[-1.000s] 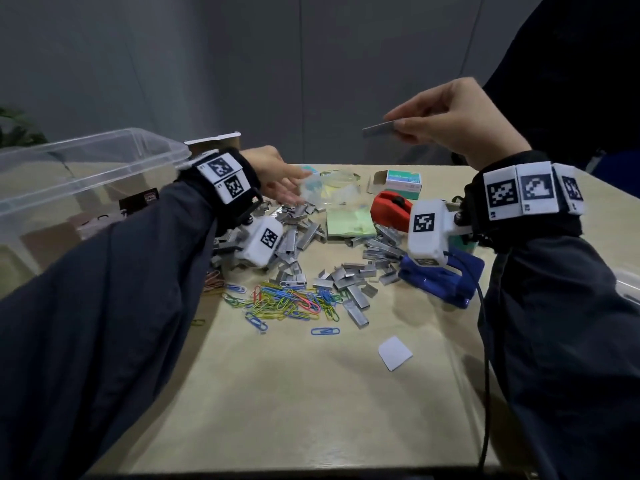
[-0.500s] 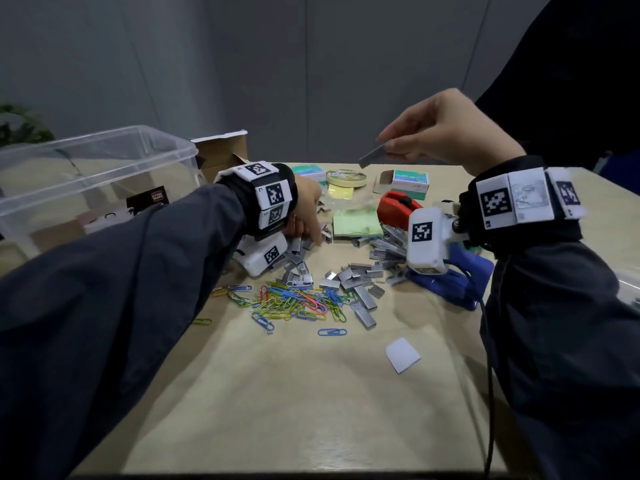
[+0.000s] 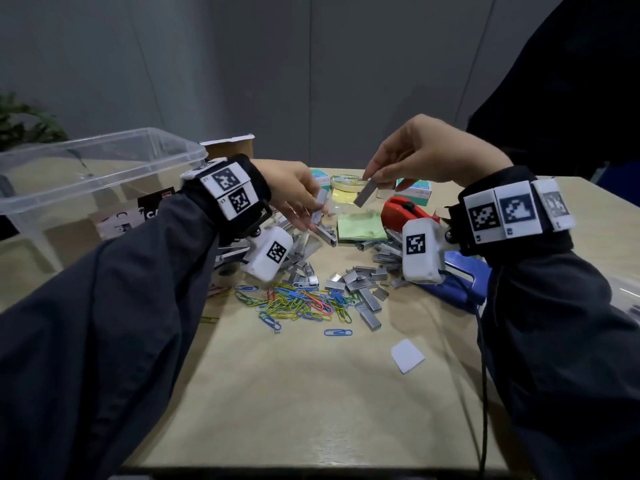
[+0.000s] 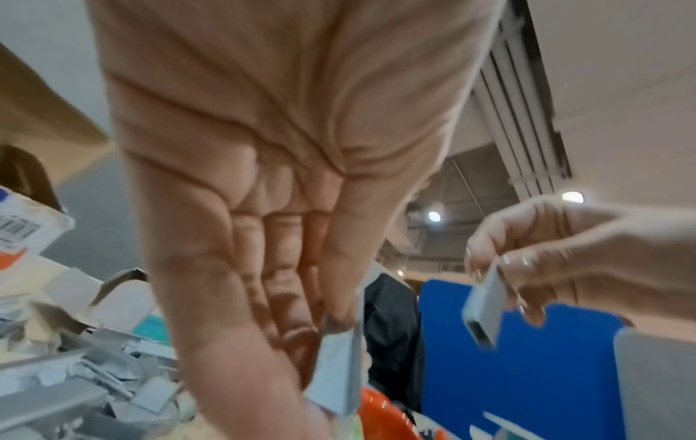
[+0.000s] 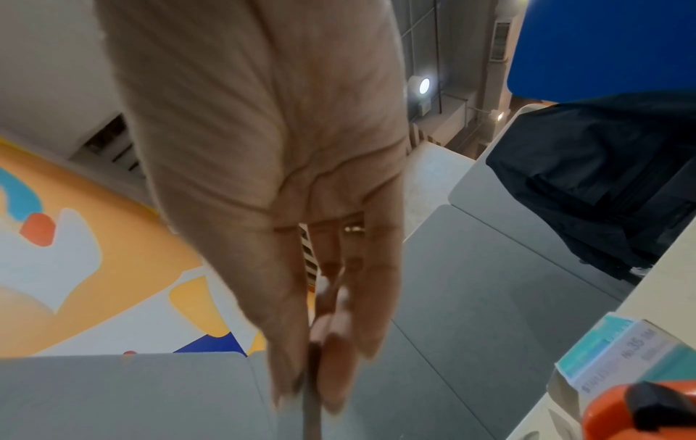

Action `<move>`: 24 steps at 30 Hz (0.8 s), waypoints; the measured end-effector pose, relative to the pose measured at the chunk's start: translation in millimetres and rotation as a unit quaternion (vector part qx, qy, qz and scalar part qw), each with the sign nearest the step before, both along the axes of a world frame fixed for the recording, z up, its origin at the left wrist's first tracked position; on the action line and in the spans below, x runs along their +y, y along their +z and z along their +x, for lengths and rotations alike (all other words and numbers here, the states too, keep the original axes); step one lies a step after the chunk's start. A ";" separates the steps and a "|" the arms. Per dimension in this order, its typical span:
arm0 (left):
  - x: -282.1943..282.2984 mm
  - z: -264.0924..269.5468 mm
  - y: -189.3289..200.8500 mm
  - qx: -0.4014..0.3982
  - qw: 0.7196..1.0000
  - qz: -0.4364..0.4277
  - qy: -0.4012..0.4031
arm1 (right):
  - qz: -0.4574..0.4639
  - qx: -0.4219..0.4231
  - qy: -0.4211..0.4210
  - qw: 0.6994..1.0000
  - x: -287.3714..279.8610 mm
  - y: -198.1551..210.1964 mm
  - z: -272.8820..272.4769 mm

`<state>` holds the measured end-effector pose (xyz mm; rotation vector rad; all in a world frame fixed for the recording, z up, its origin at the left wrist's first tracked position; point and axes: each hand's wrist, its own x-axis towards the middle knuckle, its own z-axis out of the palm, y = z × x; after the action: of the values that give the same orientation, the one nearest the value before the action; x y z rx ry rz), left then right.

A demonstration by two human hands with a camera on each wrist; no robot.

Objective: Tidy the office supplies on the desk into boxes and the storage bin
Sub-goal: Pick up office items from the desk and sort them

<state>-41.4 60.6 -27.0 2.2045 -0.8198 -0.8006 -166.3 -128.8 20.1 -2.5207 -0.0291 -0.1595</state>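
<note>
The right hand (image 3: 426, 157) is raised above the far side of the desk (image 3: 311, 393), thumb and fingertips pinching one strip of staples (image 3: 365, 196) that hangs tilted from them, clear of everything below. The left hand (image 3: 294, 192) is lower and just to its left, fingers nipping a second staple strip (image 3: 320, 207) right above the loose heap of staple strips (image 3: 360, 282) (the left wrist view shows it held at the fingertips). The two hands are near each other but apart. Under them lie a green sticky-note pad (image 3: 360, 228) and a red stapler (image 3: 403, 214); a blue stapler (image 3: 460, 285) lies nearer the right wrist. Coloured paper clips (image 3: 298, 304) spread in front of the heap, a small white paper scrap (image 3: 407, 355) nearer still. Two teal staple boxes (image 3: 415, 192) and a tape roll (image 3: 346, 181) sit at the far edge, and the clear storage bin (image 3: 97, 174) stands at the left.
</note>
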 end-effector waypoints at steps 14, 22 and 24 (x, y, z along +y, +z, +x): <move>27.6 -8.4 -15.9 0.046 0.992 -0.107 0.042 | -0.352 0.216 0.100 0.905 37.1 -18.1 -23.1; 27.7 -19.8 -14.9 0.042 0.989 -0.130 0.048 | -0.412 0.229 0.163 0.867 47.2 -48.4 -38.5; 27.6 -20.9 -14.4 0.044 0.989 -0.131 0.049 | -0.401 0.245 0.169 0.866 47.8 -52.3 -41.8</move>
<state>-62.3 88.2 -41.5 1.9466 -0.7232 -0.6940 -208.0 -81.0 -32.2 -3.2318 -0.4049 0.7977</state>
